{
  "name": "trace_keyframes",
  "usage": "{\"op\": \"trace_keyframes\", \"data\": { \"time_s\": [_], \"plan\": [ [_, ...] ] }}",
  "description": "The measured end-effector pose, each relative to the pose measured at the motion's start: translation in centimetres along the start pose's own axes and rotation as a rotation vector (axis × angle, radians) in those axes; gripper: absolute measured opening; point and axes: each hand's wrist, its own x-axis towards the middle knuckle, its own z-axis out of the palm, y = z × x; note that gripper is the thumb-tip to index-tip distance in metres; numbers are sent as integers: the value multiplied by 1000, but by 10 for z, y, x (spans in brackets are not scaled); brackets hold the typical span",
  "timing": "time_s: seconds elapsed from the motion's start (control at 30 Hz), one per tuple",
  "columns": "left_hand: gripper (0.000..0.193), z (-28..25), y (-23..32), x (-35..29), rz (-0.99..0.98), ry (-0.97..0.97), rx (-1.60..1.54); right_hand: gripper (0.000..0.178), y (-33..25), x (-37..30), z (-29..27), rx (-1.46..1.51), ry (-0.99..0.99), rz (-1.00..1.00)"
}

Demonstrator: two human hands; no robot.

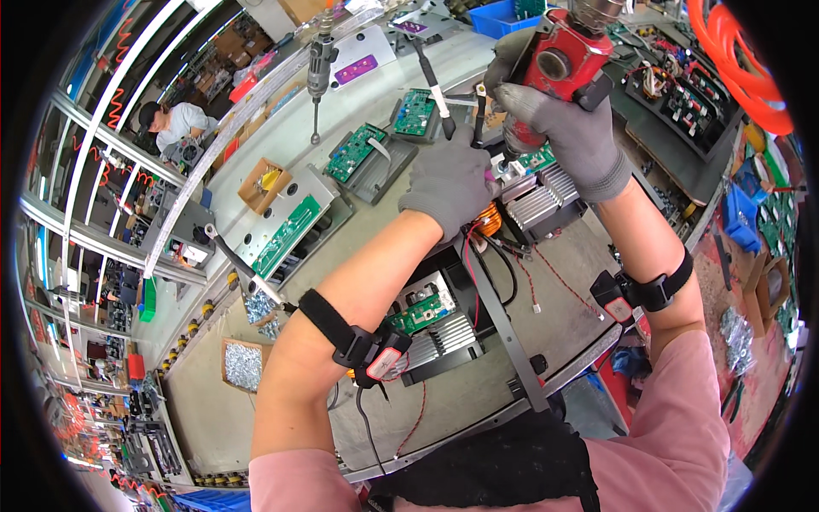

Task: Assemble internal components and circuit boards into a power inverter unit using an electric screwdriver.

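Observation:
Gloved in grey, my right hand (567, 141) is wrapped round a red power screwdriver (559, 64), held upright over the bench with its lower end pointing down. Beneath it lies an electronic assembly with a silver finned heat sink (546, 203), a green circuit board (537, 160) and an orange wire coil (488, 219). My left hand (452, 181), also in a grey glove, is closed beside the tool's lower end, at the assembly's left edge. A small pink bit shows at its fingers; what they grip is mostly hidden.
Nearer me lies a second finned unit (435, 328). Trays with green boards (358, 154), a cardboard box of screws (243, 365) and a hanging grey driver (318, 81) are to the left. Orange hose (738, 68) hangs at right. A co-worker (183, 124) sits beyond the frame.

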Motion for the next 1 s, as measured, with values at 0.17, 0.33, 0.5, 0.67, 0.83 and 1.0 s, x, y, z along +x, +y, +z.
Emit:
{"op": "trace_keyframes", "data": {
  "time_s": [0.17, 0.33, 0.5, 0.67, 0.83, 1.0],
  "plan": [
    [23, 4, 4, 5, -101, -26, 22, 34, 14, 11, 3, -215, -59, 57],
    [35, 10, 2, 9, -146, -42, 41, 32, 33, 20, -1, -98, -73, -4],
    [24, 16, -1, 11, -276, 47, -53, 28, 47, 31, 1, -173, -30, -13],
    [24, 14, 3, 13, -288, 35, -50, 13, 51, 38, 7, -60, -24, 147],
    [39, 12, 7, 15, -277, -9, -40, 15, 52, 40, 14, -98, -40, 133],
    [39, 15, 1, 16, -309, 7, -96, 14, 58, 39, 10, -137, -34, 145]
  ]
}}
